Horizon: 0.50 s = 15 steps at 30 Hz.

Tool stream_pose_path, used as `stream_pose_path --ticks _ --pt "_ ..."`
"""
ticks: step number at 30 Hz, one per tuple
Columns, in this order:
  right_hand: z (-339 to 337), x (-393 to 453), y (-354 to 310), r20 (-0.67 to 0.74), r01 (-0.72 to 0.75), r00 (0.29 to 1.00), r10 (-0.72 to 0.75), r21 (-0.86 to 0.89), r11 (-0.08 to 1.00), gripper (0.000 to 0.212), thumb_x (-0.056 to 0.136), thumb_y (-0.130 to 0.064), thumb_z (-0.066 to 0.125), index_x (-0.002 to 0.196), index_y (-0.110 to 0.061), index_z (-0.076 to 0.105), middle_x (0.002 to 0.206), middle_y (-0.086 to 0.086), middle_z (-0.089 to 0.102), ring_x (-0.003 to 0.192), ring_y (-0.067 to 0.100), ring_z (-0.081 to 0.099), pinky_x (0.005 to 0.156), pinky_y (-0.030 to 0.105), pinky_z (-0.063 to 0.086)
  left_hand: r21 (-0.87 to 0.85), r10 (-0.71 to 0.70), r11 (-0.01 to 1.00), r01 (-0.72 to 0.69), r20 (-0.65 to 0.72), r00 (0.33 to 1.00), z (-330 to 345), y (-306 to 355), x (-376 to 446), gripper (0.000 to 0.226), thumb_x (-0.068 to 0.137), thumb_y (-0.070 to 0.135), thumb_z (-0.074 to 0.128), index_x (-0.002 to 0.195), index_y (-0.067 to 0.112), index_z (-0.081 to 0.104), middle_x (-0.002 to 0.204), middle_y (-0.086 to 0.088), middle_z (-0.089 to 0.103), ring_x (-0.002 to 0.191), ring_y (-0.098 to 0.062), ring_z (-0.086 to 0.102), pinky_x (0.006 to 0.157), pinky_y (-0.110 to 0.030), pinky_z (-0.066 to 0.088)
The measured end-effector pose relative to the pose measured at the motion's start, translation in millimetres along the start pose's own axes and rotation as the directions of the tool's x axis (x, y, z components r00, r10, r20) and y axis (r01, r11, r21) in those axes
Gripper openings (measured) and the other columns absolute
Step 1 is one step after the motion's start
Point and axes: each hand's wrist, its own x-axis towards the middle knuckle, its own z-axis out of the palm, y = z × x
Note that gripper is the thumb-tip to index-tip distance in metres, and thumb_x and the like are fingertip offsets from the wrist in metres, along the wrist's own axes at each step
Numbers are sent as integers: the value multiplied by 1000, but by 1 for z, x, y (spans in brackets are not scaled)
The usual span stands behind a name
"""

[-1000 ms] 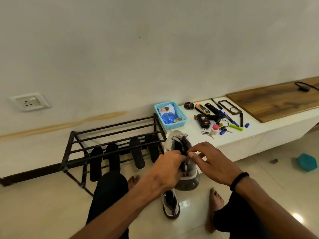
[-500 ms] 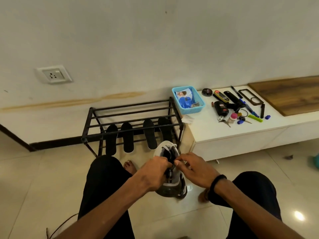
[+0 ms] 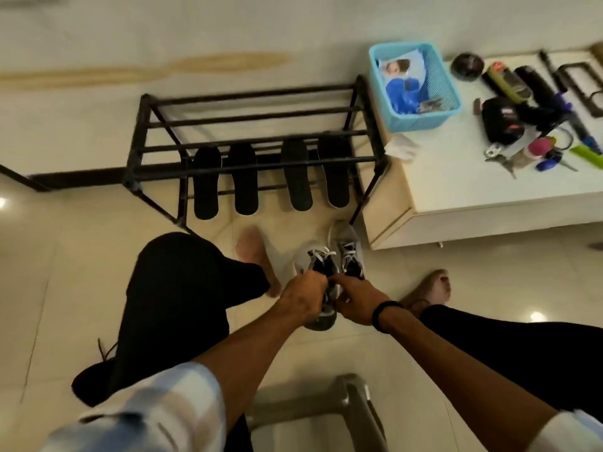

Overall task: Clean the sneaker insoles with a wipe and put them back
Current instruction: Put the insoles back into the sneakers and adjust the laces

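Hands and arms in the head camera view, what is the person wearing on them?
Both forearms are bare. The right hand has a plain black band round its wrist. The left hand shows no band or ring that can be made out. Near the bottom edge, a light pale-blue checked sleeve is pushed up on the left arm, and a light sleeve edge shows on the right.

Four black insoles (image 3: 270, 176) on rack (image 3: 254, 164)

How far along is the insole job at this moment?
Done: four insoles are out, lying on the rack; whether wiped, can't tell. In hand: both hands, left and right, hold one sneaker beside the other sneaker. Left: putting insoles back.
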Motion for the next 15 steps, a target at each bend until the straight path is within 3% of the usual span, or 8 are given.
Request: stream_pose_path --ticks 4,6,9,12,15 --pt "20 52 12 -5 -30 1000 29 -135 990 27 96 -17 56 122 -19 66 116 12 70 104 32 65 88 35 52 -206 -118 973 107 -45 992 52 -24 33 29 87 29 65 107 9 73 109 -13 71 96 -35 70 85 -46 59" --pt "33 72 16 -5 -48 999 48 -174 984 22 94 -20 57 113 -20 69 109 10 72 100 31 67 88 40 55 -231 -165 962 149 -53 985 70 -37 45 29 82 20 77 108 11 74 113 -9 70 95 -32 70 83 -44 60" --pt "43 92 20 -5 -83 996 84 -220 972 21 90 -24 62 108 -20 71 104 9 73 99 30 67 88 41 57 -275 -153 950 146 -3 988 79 -46 62 52 74 16 88 122 12 71 127 -8 65 105 -33 69 87 -45 60" --pt "44 102 22 15 -115 992 123 -245 963 24 88 -28 67 110 -20 72 105 8 73 101 30 68 90 39 57 -225 -162 962 156 -8 987 76 -43 71 57 77 22 87 129 14 65 133 -10 60 112 -34 65 94 -46 57" --pt "41 98 14 61 -124 988 142 -240 963 38 89 -29 68 123 -15 63 118 10 70 111 32 64 96 39 53 -147 -159 977 157 3 987 53 -31 65 45 90 21 72 132 13 61 136 -12 56 121 -33 61 98 -43 54"
